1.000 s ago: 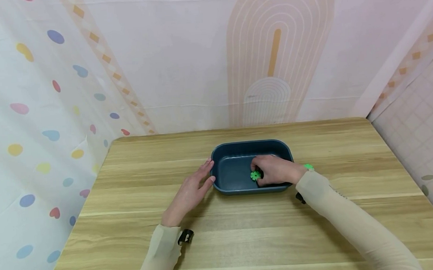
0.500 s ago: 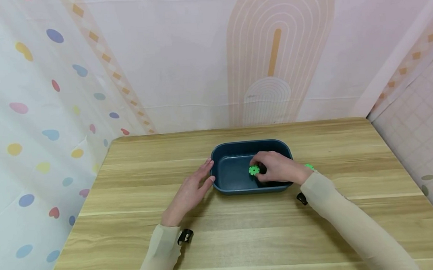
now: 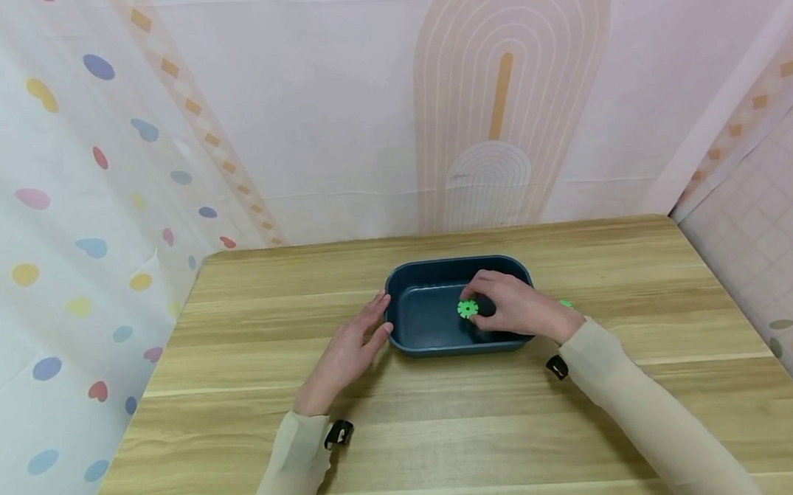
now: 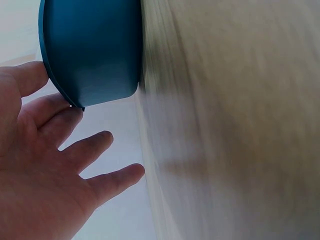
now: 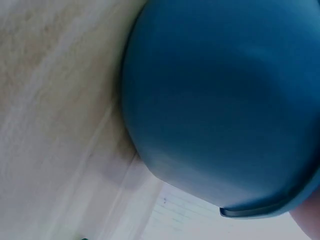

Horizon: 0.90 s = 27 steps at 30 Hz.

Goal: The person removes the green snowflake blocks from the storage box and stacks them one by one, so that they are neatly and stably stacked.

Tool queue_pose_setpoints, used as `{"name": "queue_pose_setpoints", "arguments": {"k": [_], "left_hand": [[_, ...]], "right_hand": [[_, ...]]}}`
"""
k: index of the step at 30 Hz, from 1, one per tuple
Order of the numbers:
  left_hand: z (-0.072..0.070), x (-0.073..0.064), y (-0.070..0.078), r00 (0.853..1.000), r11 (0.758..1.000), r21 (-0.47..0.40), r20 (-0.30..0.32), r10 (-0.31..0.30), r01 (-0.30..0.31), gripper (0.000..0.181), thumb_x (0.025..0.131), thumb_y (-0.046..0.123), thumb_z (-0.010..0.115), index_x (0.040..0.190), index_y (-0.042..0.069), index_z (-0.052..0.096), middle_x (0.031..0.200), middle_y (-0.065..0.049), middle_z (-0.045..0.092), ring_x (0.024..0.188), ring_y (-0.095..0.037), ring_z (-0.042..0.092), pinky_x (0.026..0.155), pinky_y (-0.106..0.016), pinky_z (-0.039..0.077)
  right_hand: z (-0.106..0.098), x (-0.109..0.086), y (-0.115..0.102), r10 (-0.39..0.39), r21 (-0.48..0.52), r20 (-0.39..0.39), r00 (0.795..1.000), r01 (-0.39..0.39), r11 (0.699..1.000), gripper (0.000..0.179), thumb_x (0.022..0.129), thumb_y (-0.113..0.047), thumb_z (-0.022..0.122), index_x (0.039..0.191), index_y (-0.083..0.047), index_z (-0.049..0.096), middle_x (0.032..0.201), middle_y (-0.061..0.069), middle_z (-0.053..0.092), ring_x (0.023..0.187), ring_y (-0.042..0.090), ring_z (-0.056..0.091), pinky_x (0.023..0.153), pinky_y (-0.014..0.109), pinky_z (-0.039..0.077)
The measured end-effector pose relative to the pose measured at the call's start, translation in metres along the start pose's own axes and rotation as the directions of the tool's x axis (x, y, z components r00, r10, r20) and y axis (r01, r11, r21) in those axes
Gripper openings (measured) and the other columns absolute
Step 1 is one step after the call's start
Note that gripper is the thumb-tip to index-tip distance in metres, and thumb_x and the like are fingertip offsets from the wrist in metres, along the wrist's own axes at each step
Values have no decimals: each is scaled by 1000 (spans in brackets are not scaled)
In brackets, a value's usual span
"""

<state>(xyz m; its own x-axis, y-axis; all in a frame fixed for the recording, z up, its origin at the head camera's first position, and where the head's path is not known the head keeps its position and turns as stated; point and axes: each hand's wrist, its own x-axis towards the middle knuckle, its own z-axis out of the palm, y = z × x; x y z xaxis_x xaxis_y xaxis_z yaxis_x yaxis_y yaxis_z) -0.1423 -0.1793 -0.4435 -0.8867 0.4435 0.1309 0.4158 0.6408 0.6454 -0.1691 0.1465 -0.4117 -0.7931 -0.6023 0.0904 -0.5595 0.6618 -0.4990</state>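
A dark blue rectangular plastic basin (image 3: 421, 316) sits on the wooden table. Over its right half, my right hand (image 3: 508, 305) pinches a green notched snowflake disc (image 3: 468, 308) between thumb and fingertips. The right wrist view mostly shows the basin's outer wall (image 5: 220, 100), with only a sliver of hand at its edge. My left hand (image 3: 344, 353) touches the basin's left rim with its fingertips. In the left wrist view, the fingers of the left hand (image 4: 45, 145) are spread, the thumb and index finger near the rim.
A second green piece (image 3: 565, 303) lies on the table right of the basin, mostly hidden behind my right wrist. Patterned curtains (image 3: 332, 132) hang along the table's back and left sides. Each sleeve has a black band at the cuff.
My right hand has risen slightly from the basin floor with the green snowflake disc, which now faces the head camera more fully. The left hand and basin have stayed in place.
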Motion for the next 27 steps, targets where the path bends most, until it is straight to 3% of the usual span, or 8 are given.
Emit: {"name": "queue_pose_setpoints", "arguments": {"k": [14,27], "left_hand": [[0,-1,0,1000,1000,-10,-4,2,-2,55,110,27,54,159,7,40,165,-8,34,151,-28,33,121,-51,32],[-1,-1,1,1000,1000,-9,-1,-2,2,55,110,27,54,159,7,40,165,-7,34,151,-27,34,120,-50,32]], "right_hand": [[-3,-13,1,-22,32,-72,997,24,999,26,94,-16,76,119,-9,73,115,0,64,107,21,60,93,44,53],[-8,-25,5,14,66,-96,995,-8,998,26,93,-14,76,119,-8,73,115,2,64,101,21,60,88,42,54]]}}
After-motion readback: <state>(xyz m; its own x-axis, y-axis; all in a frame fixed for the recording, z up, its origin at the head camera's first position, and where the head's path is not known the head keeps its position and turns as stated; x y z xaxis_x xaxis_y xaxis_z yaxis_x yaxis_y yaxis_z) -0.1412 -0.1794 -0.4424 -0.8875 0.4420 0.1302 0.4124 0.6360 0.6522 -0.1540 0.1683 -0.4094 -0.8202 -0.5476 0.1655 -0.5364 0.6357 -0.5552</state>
